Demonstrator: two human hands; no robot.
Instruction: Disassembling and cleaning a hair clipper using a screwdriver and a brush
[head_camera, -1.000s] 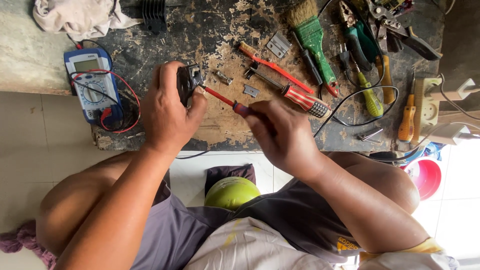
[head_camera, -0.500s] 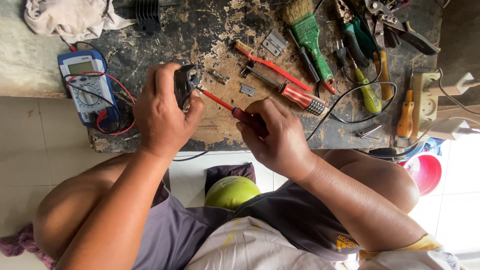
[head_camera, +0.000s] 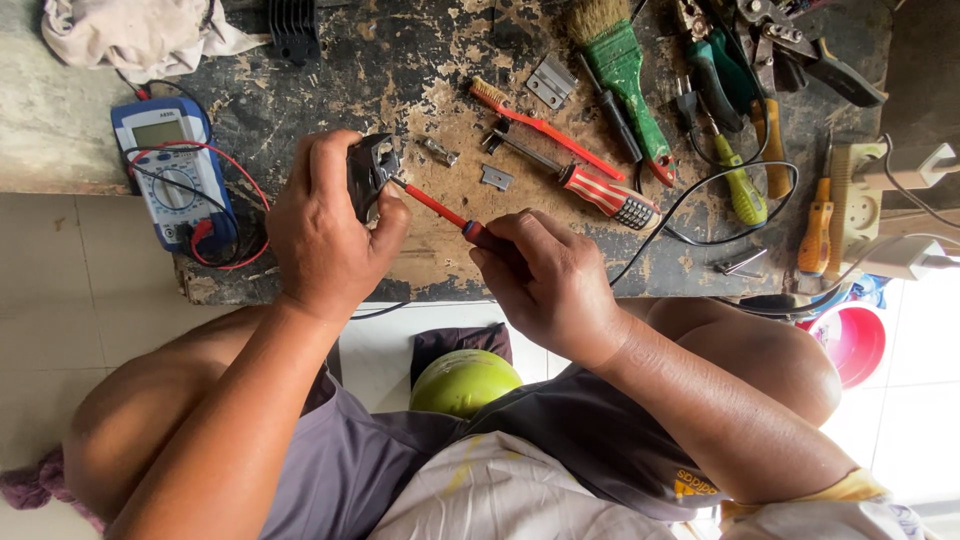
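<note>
Gripping small black plastic part (head_camera: 366, 176), left hand (head_camera: 325, 235) is closed round it; right hand (head_camera: 548, 280) pinches red-shafted screwdriver (head_camera: 437, 209) w/ tip touching part.

The screwdriver (head_camera: 440, 212) in the right hand (head_camera: 550, 280) has a red shaft and a dark grip; the small part (head_camera: 368, 175) in the left hand (head_camera: 325, 235) is black with grey metal; the multimeter (head_camera: 175, 170) is blue with a grey dial face, its leads red and black. The worn board (head_camera: 330, 80) is black, flaked to pale brown; the brush (head_camera: 625, 65) is green with tan bristles; the toothbrush (head_camera: 540, 125) is red; a second screwdriver (head_camera: 605, 192) has a red-and-white striped handle; the rag (head_camera: 135, 35) is off-white; the bowl (head_camera: 850, 340) is pink-red.
</note>
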